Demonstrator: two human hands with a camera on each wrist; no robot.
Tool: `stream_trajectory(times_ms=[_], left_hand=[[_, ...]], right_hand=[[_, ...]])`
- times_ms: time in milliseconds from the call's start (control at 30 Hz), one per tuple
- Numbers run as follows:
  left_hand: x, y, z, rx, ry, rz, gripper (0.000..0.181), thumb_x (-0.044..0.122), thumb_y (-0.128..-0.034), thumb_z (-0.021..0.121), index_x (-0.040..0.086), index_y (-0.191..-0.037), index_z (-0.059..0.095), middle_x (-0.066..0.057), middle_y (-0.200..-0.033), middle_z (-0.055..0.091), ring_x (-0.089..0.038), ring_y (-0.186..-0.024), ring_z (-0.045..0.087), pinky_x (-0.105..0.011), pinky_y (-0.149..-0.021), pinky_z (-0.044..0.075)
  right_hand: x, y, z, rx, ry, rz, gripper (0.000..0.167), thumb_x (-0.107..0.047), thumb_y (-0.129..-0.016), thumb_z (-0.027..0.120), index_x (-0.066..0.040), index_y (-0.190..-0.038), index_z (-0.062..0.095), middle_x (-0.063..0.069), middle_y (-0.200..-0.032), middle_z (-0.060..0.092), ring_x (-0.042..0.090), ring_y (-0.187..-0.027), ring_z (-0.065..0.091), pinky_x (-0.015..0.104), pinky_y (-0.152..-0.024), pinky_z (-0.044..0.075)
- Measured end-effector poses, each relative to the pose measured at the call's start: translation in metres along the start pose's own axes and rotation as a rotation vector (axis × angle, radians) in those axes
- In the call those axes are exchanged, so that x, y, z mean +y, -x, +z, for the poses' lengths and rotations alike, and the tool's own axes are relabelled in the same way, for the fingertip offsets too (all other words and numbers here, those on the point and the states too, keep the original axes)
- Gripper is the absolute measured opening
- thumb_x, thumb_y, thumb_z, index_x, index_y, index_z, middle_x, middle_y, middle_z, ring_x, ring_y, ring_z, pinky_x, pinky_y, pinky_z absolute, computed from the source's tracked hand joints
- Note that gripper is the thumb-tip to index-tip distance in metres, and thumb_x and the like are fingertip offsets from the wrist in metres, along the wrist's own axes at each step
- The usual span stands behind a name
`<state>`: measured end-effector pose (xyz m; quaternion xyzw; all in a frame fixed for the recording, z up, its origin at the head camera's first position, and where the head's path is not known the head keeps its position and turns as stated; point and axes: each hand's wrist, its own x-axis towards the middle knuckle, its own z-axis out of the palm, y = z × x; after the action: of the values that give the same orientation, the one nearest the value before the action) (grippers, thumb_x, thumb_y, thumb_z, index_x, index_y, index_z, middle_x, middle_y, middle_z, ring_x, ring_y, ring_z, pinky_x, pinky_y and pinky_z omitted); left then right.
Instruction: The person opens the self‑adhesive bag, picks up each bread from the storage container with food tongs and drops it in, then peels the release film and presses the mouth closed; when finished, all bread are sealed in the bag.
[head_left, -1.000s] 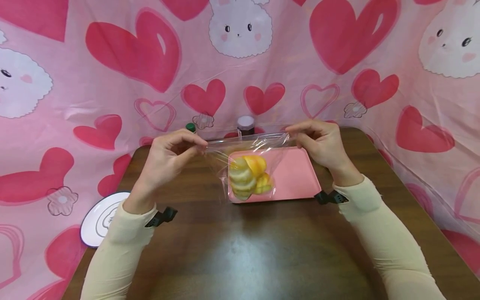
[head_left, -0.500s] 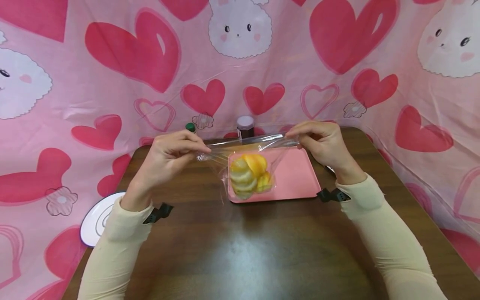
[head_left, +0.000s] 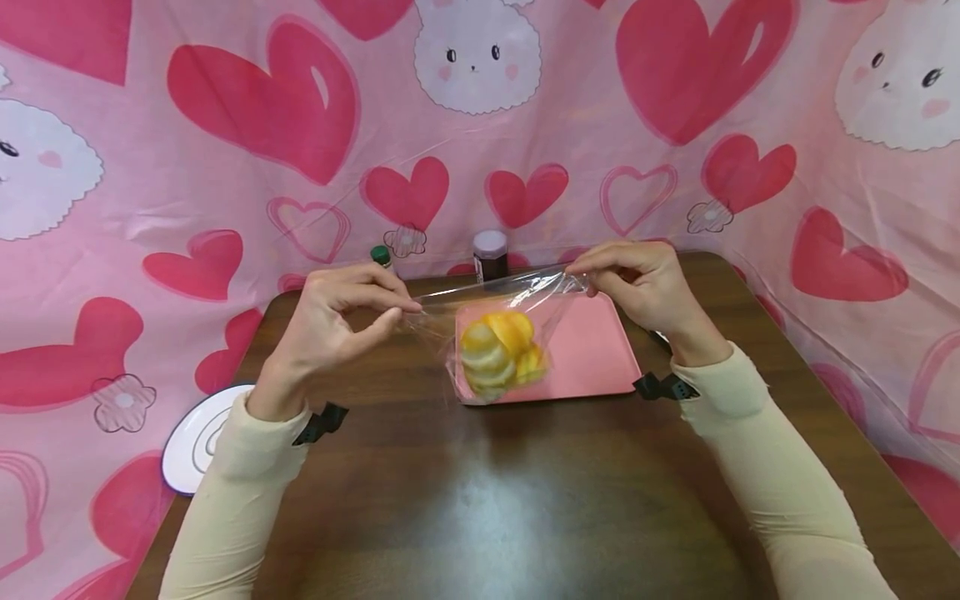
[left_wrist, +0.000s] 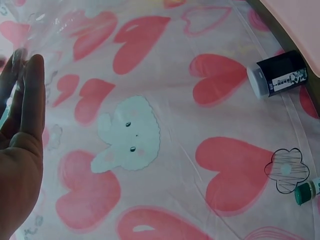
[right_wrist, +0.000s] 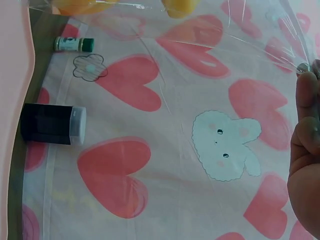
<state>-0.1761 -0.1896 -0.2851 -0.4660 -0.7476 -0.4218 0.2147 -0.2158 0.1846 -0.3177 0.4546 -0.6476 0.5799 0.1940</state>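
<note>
A clear plastic bag point(head_left: 442, 321) hangs between both hands above the table, in front of a pink tray point(head_left: 588, 350). Inside it lie rounded yellow and cream pieces point(head_left: 495, 350) whose kind I cannot tell. My left hand point(head_left: 337, 321) holds the bag's left top corner at its fingertips, with the thumb tip slightly apart from the index tip. My right hand point(head_left: 645, 283) pinches the right top corner between thumb and index finger. In the right wrist view the film point(right_wrist: 240, 35) stretches taut toward the right fingertips. The left wrist view shows straight fingers beside the film.
Behind the bag stand a dark jar point(head_left: 491, 258) with a pale lid and a small green-capped bottle point(head_left: 381, 257). A white plate point(head_left: 187, 450) lies at the table's left edge. A pink heart-patterned cloth point(head_left: 517, 125) hangs behind the brown table point(head_left: 480, 517).
The left fingertips have shifted slightly right and down along the bag's edge, and the left thumb has parted from the fingers. The right hand has barely moved.
</note>
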Motion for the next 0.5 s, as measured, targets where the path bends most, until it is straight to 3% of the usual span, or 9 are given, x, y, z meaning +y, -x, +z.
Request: stream_trajectory(times_ms=[133, 300, 400, 500], left_hand=[[0.0011, -0.0005, 0.0015, 0.035, -0.033, -0.058, 0.025, -0.005, -0.0688, 0.086, 0.011, -0.086, 0.082, 0.003, -0.083, 0.072, -0.007, -0.078, 0.064, -0.02, -0.064, 0.049], [-0.0008, -0.0002, 0.0009, 0.036, -0.041, -0.088, 0.028, -0.008, -0.0679, 0.086, 0.012, -0.087, 0.081, 0.004, -0.085, 0.072, -0.007, -0.079, 0.065, -0.021, -0.062, 0.049], [-0.0017, 0.0002, -0.0003, 0.022, -0.033, -0.088, 0.028, -0.01, -0.0694, 0.084, 0.011, -0.088, 0.081, 0.003, -0.087, 0.072, -0.007, -0.081, 0.066, -0.021, -0.063, 0.049], [-0.0026, 0.0009, -0.0004, 0.01, -0.011, -0.093, 0.029, -0.012, -0.0711, 0.082, 0.009, -0.09, 0.081, 0.002, -0.089, 0.071, -0.008, -0.083, 0.066, -0.021, -0.065, 0.049]], right_hand=[[-0.0013, 0.0, 0.0006, 0.009, 0.008, 0.035, 0.017, 0.013, -0.081, 0.068, 0.007, -0.095, 0.076, 0.002, -0.092, 0.077, 0.011, -0.064, 0.059, 0.017, -0.055, 0.047], [-0.0015, 0.0007, 0.0043, 0.05, 0.077, 0.098, 0.025, 0.018, -0.071, 0.077, 0.006, -0.093, 0.077, 0.0, -0.088, 0.077, 0.009, -0.059, 0.049, 0.02, -0.048, 0.033], [-0.0001, 0.0009, 0.005, 0.058, 0.124, 0.11, 0.026, 0.02, -0.071, 0.076, 0.004, -0.093, 0.078, -0.004, -0.089, 0.078, 0.009, -0.065, 0.057, 0.018, -0.051, 0.041], [-0.0009, 0.0001, 0.0053, 0.067, 0.151, 0.093, 0.027, 0.019, -0.073, 0.075, 0.002, -0.093, 0.078, 0.0, -0.091, 0.078, 0.01, -0.074, 0.067, 0.017, -0.063, 0.054]])
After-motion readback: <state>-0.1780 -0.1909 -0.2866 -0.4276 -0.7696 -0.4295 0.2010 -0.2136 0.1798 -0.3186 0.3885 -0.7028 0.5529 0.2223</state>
